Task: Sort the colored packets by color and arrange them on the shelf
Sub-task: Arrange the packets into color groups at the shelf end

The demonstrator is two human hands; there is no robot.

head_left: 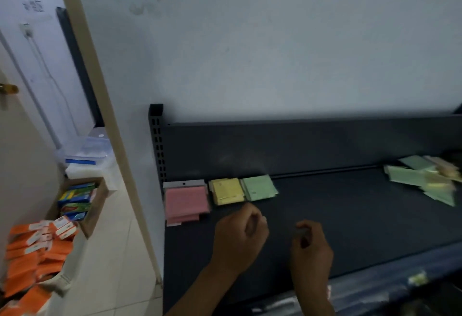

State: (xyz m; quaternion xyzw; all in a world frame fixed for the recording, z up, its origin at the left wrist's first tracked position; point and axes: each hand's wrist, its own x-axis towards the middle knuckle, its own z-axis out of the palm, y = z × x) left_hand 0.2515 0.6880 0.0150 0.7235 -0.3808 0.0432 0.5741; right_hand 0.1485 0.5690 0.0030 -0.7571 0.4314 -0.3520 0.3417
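Note:
Three sorted stacks lie side by side at the back left of the dark shelf [350,215]: pink packets [186,202], yellow packets [227,191] and green packets [260,187]. A loose, mixed heap of green and yellow packets [430,180] lies at the far right. My left hand [241,234] hovers just in front of the yellow and green stacks with its fingers curled and nothing visible in it. My right hand [311,245] is beside it, also curled, holding nothing I can see.
A white wall rises behind the shelf's dark back panel [300,145]. Left of the shelf is a doorway with a tiled floor, a cardboard box of colourful packs [77,199], a heap of orange packets [35,253] and plastic containers [87,150].

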